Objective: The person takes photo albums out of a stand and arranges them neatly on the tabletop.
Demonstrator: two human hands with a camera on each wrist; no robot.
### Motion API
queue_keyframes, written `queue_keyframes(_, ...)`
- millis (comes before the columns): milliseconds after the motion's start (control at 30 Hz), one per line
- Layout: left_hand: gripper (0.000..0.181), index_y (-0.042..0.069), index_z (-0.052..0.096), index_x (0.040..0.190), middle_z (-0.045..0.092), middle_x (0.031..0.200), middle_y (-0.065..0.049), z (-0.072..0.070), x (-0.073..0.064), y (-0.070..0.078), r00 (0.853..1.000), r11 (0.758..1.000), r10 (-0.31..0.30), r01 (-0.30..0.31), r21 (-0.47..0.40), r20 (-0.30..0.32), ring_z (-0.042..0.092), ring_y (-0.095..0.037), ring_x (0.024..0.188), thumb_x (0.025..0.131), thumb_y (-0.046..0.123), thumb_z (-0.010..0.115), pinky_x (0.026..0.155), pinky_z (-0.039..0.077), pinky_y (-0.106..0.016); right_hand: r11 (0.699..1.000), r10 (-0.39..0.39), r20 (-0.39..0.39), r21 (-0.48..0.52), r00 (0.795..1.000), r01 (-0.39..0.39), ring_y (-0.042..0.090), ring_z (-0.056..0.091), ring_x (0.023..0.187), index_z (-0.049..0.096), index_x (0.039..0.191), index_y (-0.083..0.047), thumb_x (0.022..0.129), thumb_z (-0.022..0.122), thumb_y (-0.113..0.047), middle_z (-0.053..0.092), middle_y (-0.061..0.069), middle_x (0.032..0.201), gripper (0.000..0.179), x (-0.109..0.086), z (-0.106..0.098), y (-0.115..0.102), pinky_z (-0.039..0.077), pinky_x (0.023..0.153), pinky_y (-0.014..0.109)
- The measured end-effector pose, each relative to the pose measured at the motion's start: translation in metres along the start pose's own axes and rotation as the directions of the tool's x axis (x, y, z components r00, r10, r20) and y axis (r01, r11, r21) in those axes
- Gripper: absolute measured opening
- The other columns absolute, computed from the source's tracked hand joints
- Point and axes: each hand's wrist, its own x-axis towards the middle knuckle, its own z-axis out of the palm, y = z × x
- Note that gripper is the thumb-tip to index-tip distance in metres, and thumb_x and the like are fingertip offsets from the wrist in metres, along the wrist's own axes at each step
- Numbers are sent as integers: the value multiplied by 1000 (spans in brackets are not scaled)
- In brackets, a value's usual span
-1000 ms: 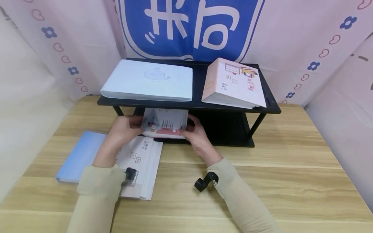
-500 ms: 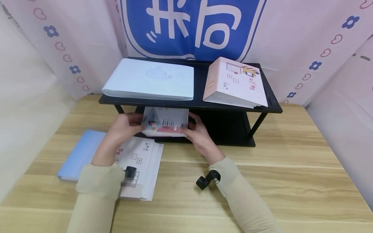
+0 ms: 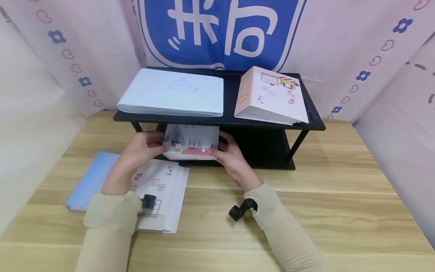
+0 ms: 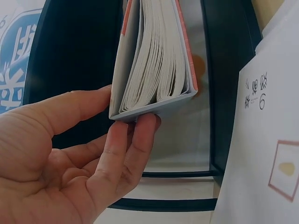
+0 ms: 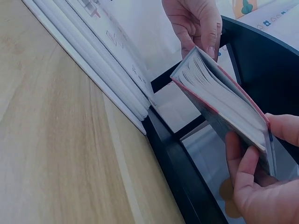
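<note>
A small, thick photo album [image 3: 191, 140] with a printed cover sits in the lower tier of the black shelf [image 3: 268, 124], between both hands. My left hand [image 3: 139, 149] grips its left end: in the left wrist view the thumb lies against one cover and curled fingers touch the end below the pages. At the opposite end my right hand [image 3: 236, 160] pinches the album, its thumb on the top cover and several fingers underneath, as the right wrist view shows. A pale surface with round orange marks [image 5: 226, 191] appears beneath the album; I cannot tell what it is.
On the upper tier lie a light blue whale album [image 3: 180, 92] and a pink album [image 3: 276, 98]. A blue album [image 3: 93, 181] and a stacked white printed album [image 3: 159, 189] lie on the wooden table [image 3: 323, 211], partly behind my left forearm. Patterned cloth [image 3: 340, 45] hangs behind.
The head view shifts slightly. Both hands keep hold of the album, which stays in nearly the same place within the lower tier.
</note>
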Motion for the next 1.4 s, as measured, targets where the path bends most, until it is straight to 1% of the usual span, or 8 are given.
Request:
queue_keyframes(333, 56, -5, 45, 144, 53, 141, -25, -2, -6, 5, 1000, 1000, -6, 6, -16, 1, 59, -36, 118, 94, 14, 63, 99, 52, -47, 1000, 8, 1, -16, 1000, -8, 7, 56, 82, 20, 153, -11, 90, 60, 10, 48, 24, 142, 77, -3, 0, -4, 41, 61, 18)
queue_keyframes(433, 56, -5, 45, 143, 54, 141, -24, -2, -9, 5, 1000, 1000, 1, -1, -18, -3, 61, -35, 115, 94, 14, 64, 95, 53, -42, 1000, 4, 14, -23, 1000, -3, 7, 57, 83, 20, 153, -10, 90, 59, 10, 47, 25, 144, 77, -5, -1, -4, 41, 62, 18)
queue_keyframes(567, 54, -2, 48, 142, 57, 138, -22, -2, -12, 5, 1000, 1000, -4, 4, 15, -9, 63, -31, 109, 95, 17, 64, 91, 54, -38, 999, 21, 25, -40, 999, -20, 6, 57, 82, 20, 154, -9, 90, 59, 10, 46, 25, 146, 77, -10, -2, -6, 43, 63, 18)
queue_keyframes(633, 54, -1, 48, 142, 58, 138, -21, -2, -14, 5, 1000, 999, -13, 13, 34, -7, 62, -30, 108, 95, 18, 65, 91, 54, -39, 998, 36, 28, -47, 999, -35, 5, 57, 79, 21, 154, -9, 90, 60, 9, 46, 25, 146, 77, -13, -2, -7, 43, 63, 17)
queue_keyframes(800, 55, -1, 48, 142, 58, 136, -21, 0, -19, 9, 1000, 998, -21, 21, 63, -3, 62, -31, 109, 95, 20, 66, 91, 54, -42, 997, 53, 42, -64, 998, -51, 5, 59, 82, 22, 155, -9, 90, 61, 7, 47, 24, 146, 77, -20, -6, -9, 47, 66, 17)
queue_keyframes(1067, 58, 3, 45, 145, 58, 137, -19, 5, -28, 12, 1000, 999, -24, 24, 25, 2, 61, -30, 113, 94, 21, 67, 95, 53, -43, 996, 62, 81, -64, 995, -57, 8, 64, 94, 17, 156, -8, 91, 60, 8, 44, 24, 150, 79, -30, -13, -12, 54, 77, 20)
queue_keyframes(1267, 57, 5, 45, 145, 56, 139, -18, 9, -34, 14, 999, 1000, -32, 32, -2, 3, 60, -30, 114, 95, 21, 66, 97, 51, -44, 988, 108, 72, -122, 992, -99, 8, 64, 92, 20, 154, -5, 92, 61, 4, 50, 25, 144, 75, -36, -14, -13, 53, 75, 19)
queue_keyframes(1400, 56, 5, 47, 144, 56, 138, -17, 11, -38, 14, 1000, 1000, -25, 25, -1, -4, 59, -29, 113, 95, 20, 66, 93, 51, -40, 984, 117, 83, -144, 990, -104, 7, 66, 90, 23, 152, -3, 93, 60, 4, 53, 27, 141, 70, -41, -15, -13, 55, 76, 19)
